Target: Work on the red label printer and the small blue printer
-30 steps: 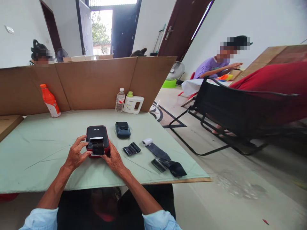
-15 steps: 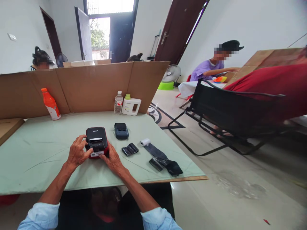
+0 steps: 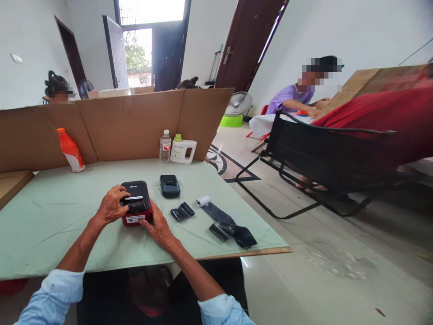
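OK, clock read from the red-and-black device, 12 facing away from the wearer. Pale green cloth-covered tabletop (image 3: 61,230) is largest, under everything. Tall brown cardboard panel (image 3: 131,122) stands along its far edge, 10 to 1.

Red-and-black boxy device with rounded corners (image 3: 138,205): sits on the cloth, near side of the table. Black top, white lettering toward 12, thin white strip across the middle, glossy dark area just below that. Red sides; white barcode label (image 3: 135,218) on the 6 o'clock face.

Device lies between both hands, touching each. Bare left hand (image 3: 111,204) at 9: fingers bent onto the top's left part, thumb by the glossy dark area; can't tell if they pinch anything. Bare right hand (image 3: 158,222) at 4: thumb spread from the fingers, thumb at the front edge beside the label, fingers along the right side, partly hidden.

Smaller dark blue and black device (image 3: 170,186) at 2, apart from the hands. Long dark strip (image 3: 219,214) well out at 3 to 4, running to a white roll (image 3: 203,201). Small glossy black bundle (image 3: 182,211) at 3, near the right hand.
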Motion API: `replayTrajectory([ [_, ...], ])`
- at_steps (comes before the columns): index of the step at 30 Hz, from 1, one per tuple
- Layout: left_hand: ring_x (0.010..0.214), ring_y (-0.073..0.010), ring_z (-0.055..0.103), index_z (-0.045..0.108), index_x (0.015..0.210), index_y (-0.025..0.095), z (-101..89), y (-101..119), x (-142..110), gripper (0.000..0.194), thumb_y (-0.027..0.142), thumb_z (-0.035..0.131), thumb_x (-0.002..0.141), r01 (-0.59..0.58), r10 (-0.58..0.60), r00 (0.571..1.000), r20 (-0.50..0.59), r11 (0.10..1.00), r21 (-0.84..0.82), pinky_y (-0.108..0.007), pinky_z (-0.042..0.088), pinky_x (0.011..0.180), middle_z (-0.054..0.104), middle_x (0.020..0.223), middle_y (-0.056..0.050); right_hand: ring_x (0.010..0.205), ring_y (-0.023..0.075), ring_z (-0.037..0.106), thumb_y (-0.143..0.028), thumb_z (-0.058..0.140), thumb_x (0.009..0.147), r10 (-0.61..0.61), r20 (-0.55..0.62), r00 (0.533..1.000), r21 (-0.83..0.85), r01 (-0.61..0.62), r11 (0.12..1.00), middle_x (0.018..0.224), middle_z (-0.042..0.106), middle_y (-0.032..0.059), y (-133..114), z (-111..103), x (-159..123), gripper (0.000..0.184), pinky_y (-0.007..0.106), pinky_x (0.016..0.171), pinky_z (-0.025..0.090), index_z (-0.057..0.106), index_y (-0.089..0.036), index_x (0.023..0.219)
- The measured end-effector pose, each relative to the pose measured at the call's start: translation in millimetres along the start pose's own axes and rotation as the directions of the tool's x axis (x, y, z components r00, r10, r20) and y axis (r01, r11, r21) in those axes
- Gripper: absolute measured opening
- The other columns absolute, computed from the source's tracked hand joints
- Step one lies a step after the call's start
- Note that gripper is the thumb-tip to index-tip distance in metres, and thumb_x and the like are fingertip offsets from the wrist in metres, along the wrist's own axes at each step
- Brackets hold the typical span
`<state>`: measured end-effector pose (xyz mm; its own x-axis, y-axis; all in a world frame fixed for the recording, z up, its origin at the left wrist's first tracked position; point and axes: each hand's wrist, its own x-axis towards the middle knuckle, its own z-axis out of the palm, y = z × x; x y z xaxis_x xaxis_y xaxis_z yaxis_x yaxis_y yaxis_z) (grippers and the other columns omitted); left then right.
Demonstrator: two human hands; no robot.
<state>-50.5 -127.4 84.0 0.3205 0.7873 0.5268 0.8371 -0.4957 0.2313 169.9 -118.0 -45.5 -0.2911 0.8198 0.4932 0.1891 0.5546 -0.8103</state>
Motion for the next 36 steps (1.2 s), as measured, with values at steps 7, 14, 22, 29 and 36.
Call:
replayTrajectory([
  [7,0.095,-0.0246,0.073,0.074,0.099,0.02,9.9,11,-51,0.009,0.026,0.072,0.093,-0.036,0.031,0.973,-0.227,0.999,-0.015,-0.041,0.065,0.086,0.073,0.104,-0.011,0.151,0.0347,0.048,-0.045,0.072,0.096,0.039,0.027,0.999,0.028,-0.039,0.999,0.164,0.048,0.0168,5,2,-2,0.084,0.058,0.125,0.04,0.032,-0.022,0.166],
  [14,0.109,-0.0274,0.073,0.072,0.105,0.021,15.7,5,-55,0.015,0.025,0.074,0.091,-0.023,0.011,0.973,-0.229,0.998,-0.051,-0.046,0.065,0.095,0.071,0.119,-0.013,0.16,0.0351,0.033,-0.04,0.077,0.09,-0.039,-0.053,0.998,-0.066,0.036,0.997,0.172,0.033,0.017,4,-2,9,0.094,0.059,0.131,0.033,0.028,-0.023,0.169],
  [22,0.112,-0.0281,0.072,0.07,0.118,0.024,26.1,4,-63,0.027,0.025,0.075,0.091,0.036,-0.041,0.962,-0.271,0.999,-0.021,-0.046,0.064,0.099,0.07,0.124,-0.012,0.149,0.0325,0.049,-0.019,0.068,0.085,-0.217,0.027,0.976,-0.118,0.218,0.969,0.159,0.053,0.0147,-8,-20,40,0.069,0.057,0.126,0.041,0.056,-0.023,0.153],
  [29,0.11,-0.0278,0.069,0.07,0.112,0.023,28.8,6,-60,0.023,0.024,0.073,0.09,0.079,-0.096,0.965,-0.244,0.994,-0.079,-0.046,0.062,0.098,0.066,0.121,-0.011,0.143,0.0335,0.052,-0.021,0.069,0.086,-0.181,0.06,0.982,-0.149,0.188,0.971,0.155,0.056,0.0141,-19,-28,43,0.069,0.058,0.124,0.041,0.056,-0.024,0.153],
  [36,0.11,-0.0299,0.067,0.069,0.104,0.022,14.6,8,-50,0.025,0.036,0.08,0.087,0.087,-0.104,0.979,-0.176,0.991,-0.102,-0.048,0.059,0.097,0.067,0.117,-0.012,0.128,0.0299,0.061,-0.021,0.07,0.089,-0.173,0.079,0.982,-0.129,0.182,0.975,0.13,0.072,0.0096,-28,-37,100,0.04,0.054,0.117,0.048,0.074,-0.026,0.129],
])
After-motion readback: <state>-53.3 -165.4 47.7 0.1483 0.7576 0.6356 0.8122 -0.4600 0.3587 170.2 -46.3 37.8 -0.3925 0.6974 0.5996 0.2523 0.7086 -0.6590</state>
